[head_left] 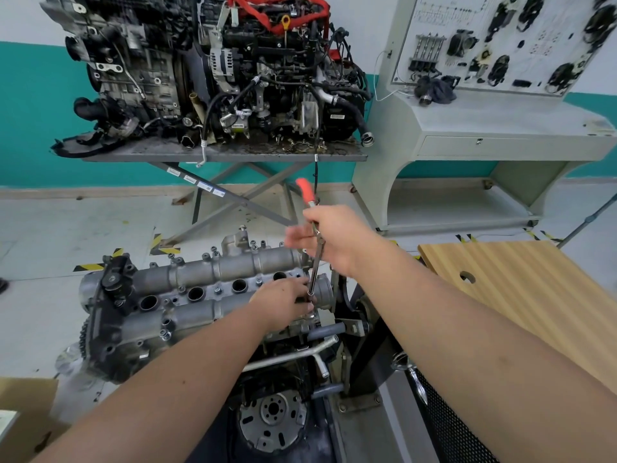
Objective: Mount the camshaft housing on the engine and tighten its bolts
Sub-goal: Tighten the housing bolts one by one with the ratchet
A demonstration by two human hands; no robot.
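Camshaft housing [213, 289] seated atop engine [277, 379] on stand, four plug wells showing. My right hand [329, 238] grasps one red-handled ratchet [314, 248] mid-shaft; left hand [283, 304] pinches its socket end onto bolt at housing's right end. Cast housing judged heavy, rigid; I'd lift by both ends.

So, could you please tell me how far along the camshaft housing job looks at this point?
Done: the camshaft housing already sits on the engine, with bolts placed along it. In hand: the right hand grips the ratchet shaft, and the left hand steadies its head at the housing's right end. Left: how many bolts are tight cannot be told, so probably the rest.
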